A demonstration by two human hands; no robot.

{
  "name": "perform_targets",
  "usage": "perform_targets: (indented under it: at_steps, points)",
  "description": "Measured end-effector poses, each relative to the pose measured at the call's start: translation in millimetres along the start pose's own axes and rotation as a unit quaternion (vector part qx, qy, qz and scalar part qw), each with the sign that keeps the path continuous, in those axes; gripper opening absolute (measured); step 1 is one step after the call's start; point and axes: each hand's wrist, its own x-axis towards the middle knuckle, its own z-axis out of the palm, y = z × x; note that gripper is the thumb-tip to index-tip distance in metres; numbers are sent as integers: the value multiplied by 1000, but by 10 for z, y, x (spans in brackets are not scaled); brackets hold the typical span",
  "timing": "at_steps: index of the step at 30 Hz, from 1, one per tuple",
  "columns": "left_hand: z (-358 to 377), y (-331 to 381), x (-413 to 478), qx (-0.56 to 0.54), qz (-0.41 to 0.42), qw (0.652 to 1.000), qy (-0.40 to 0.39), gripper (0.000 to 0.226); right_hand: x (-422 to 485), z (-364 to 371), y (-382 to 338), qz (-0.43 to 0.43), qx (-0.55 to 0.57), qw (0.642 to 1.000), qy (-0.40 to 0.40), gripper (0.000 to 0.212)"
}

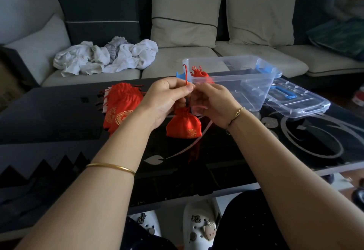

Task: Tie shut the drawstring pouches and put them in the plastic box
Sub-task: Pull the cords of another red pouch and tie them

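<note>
A red drawstring pouch (184, 123) with a gold emblem hangs above the black table, its neck gathered. My left hand (167, 100) pinches its red cord, which runs up past my thumb. My right hand (212, 105) grips the cord on the other side, just right of the left hand. A pile of flat red pouches (122, 107) lies on the table to the left. One tied red pouch (200, 75) sits inside the clear plastic box (246, 92) behind my hands.
The box's clear lid (299, 100) with a blue handle lies to the right of the box. A sofa with cushions and crumpled white cloth (106, 56) stands behind the glossy black table (275, 147). My knees and white clogs show below the table edge.
</note>
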Motion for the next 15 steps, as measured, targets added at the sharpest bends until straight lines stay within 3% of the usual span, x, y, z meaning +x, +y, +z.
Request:
perform_targets:
  at_steps: [4,10,12,15]
  points:
    - [-36,-7,27,-17,9,999,46,14,-27,-15,-53,6,45,999,22,29]
    - [-57,-25,27,23,26,999,38,19,-124,-23,-48,110,-142,983,-34,25]
    - [-61,-13,14,84,58,994,30,22,-83,-21,-29,79,-195,978,16,27]
    - [-49,16,-1,231,155,960,14,25,-14,16,-2,2,-123,991,56,25]
